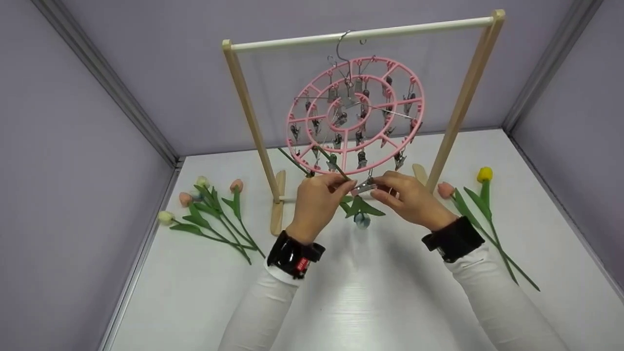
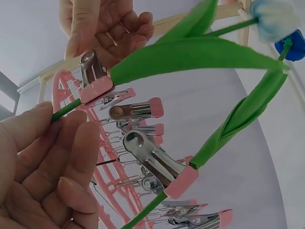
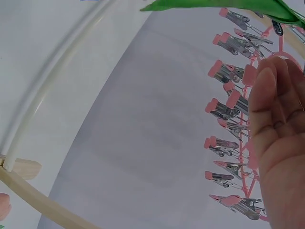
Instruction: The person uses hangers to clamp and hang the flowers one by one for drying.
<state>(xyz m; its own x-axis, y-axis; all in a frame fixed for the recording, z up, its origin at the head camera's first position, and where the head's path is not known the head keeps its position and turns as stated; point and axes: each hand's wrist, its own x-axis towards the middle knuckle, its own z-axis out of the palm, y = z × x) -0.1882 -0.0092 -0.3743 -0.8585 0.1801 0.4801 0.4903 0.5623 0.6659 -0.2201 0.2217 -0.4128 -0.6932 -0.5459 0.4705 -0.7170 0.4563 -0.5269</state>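
Note:
My left hand (image 1: 316,202) pinches the green stem of a pale blue artificial tulip (image 1: 361,221) between thumb and fingers. The flower hangs head down. A metal clip with pink tips (image 2: 96,88) sits across this stem, just beyond the left fingertips. My right hand (image 1: 412,197) is at the clip's handle end, its thumb beside the metal and its other fingers loosely bent behind. A second clip (image 2: 162,164) holds the stem of a dark blue tulip (image 2: 291,46). Both clips belong to the round pink hanger (image 1: 345,163), which has several other clips.
The hanger's hook hangs from a white rod (image 1: 419,28) on a wooden stand (image 1: 249,112). Several tulips (image 1: 214,219) lie on the white table (image 1: 341,312) at the left. A pink tulip (image 1: 446,190) and a yellow tulip (image 1: 485,174) lie at the right.

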